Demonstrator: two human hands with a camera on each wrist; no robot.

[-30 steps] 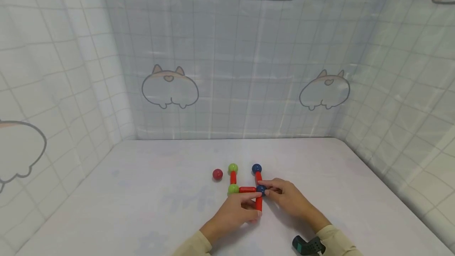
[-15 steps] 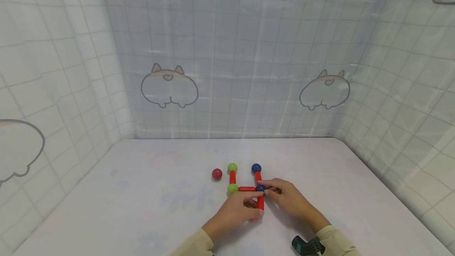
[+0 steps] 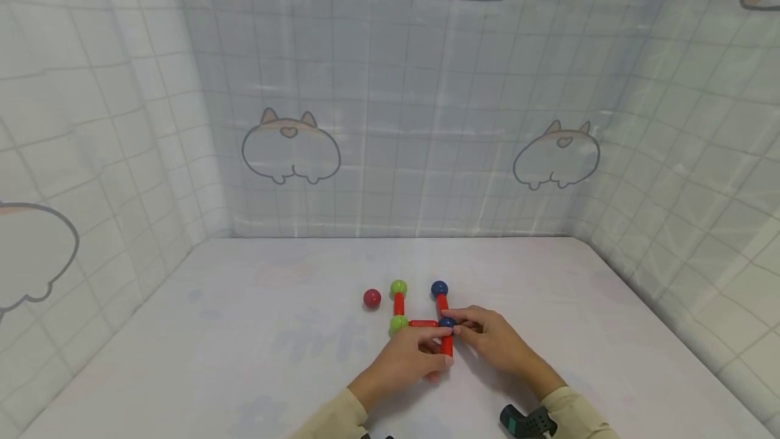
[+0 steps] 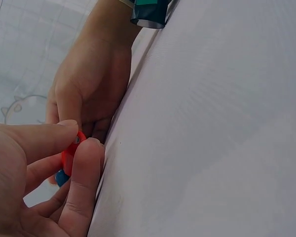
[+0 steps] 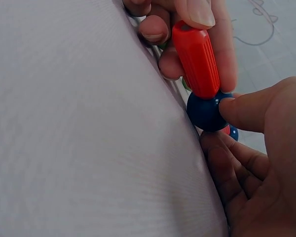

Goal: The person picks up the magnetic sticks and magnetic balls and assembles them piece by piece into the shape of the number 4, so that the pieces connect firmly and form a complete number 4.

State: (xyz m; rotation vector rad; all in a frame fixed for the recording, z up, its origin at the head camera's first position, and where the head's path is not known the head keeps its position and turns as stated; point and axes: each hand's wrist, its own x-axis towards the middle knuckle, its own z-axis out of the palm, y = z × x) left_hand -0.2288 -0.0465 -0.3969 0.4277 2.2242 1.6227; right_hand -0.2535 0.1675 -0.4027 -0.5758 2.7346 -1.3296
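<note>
Between my left thumb and fingers, a red ridged rod (image 5: 197,61) is pinched; its free end faces me. The rod's other end touches a dark blue ball (image 5: 204,112), which my right hand (image 3: 498,343) holds between thumb and fingers. My left hand (image 3: 399,363) partly covers the near rod in the head view. From this ball a second red rod (image 3: 423,323) runs left to a green ball (image 3: 399,323). Another red rod (image 3: 442,303) leads away to a far blue ball (image 3: 439,288). A further red rod (image 3: 399,304) joins the near green ball to a far green ball (image 3: 399,287).
A loose red ball (image 3: 372,299) lies left of the joined pieces on the pale table (image 3: 274,358). Patterned curtain walls (image 3: 402,175) stand behind and at both sides. A dark wrist device (image 3: 527,421) sits by the right sleeve.
Compared with one second ago, the near red rod has swung slightly right, and my left hand has shifted right with it. My right hand stays on the blue ball.
</note>
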